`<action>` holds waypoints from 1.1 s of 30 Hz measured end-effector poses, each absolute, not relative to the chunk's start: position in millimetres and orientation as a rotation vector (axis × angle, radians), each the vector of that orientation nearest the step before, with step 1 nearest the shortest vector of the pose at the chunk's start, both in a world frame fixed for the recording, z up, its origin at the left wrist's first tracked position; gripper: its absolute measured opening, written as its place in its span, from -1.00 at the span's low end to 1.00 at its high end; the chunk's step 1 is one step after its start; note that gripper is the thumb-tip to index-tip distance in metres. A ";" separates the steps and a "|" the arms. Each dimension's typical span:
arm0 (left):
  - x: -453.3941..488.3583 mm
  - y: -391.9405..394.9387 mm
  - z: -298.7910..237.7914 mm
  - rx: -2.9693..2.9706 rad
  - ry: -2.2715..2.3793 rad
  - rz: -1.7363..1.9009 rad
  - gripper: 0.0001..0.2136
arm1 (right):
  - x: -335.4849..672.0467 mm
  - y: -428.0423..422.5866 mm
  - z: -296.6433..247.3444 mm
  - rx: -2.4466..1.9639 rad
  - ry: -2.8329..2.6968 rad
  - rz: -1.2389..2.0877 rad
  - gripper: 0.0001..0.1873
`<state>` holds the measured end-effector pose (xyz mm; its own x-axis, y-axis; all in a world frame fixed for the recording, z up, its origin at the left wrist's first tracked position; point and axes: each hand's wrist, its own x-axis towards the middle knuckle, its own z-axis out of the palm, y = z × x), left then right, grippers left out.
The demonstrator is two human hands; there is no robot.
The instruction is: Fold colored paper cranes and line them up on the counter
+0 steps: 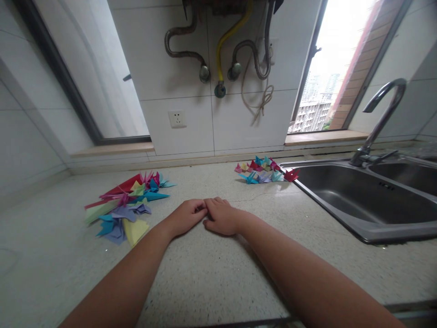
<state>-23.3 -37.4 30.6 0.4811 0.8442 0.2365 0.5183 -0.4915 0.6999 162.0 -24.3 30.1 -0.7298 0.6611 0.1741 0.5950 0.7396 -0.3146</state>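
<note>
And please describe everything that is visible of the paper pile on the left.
The paper pile is a loose, overlapping heap of creased, pointed pieces in red, pink, blue, lilac, pale green and yellow. Some resemble birds; others look flatter. It lies on the speckled counter, left of the left hand. The left forearm passes close to its yellow part; contact is unclear.

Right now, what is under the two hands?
The counter shows around the edges of the left hand and right hand. Whatever lies directly beneath them is covered, so I cannot tell.
</note>
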 end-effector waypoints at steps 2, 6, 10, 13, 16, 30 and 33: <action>-23.4 -37.5 30.9 2.180 1.114 0.777 -0.81 | 161.7 -24.2 29.7 -0.983 -2.667 0.343 -0.63; -24.0 -37.3 30.4 2.193 1.119 0.774 -0.81 | 161.7 -24.2 29.3 -0.986 -2.674 0.334 -0.64; -24.3 -37.3 29.1 2.208 1.148 0.769 -0.81 | 162.2 -23.6 28.8 -0.986 -2.681 0.320 -0.64; -24.4 -38.0 29.2 2.198 1.140 0.771 -0.80 | 162.6 -22.2 27.2 -0.964 -2.681 0.317 -0.65; -24.6 -38.7 29.3 2.189 1.138 0.774 -0.80 | 162.7 -20.5 25.0 -0.957 -2.681 0.310 -0.65; -26.1 -38.2 30.2 2.181 1.192 0.771 -0.79 | 163.7 -20.0 26.0 -0.951 -2.686 0.339 -0.68; -28.8 -41.5 37.0 2.219 1.246 0.779 -0.79 | 163.5 -19.4 25.8 -0.947 -2.687 0.351 -0.64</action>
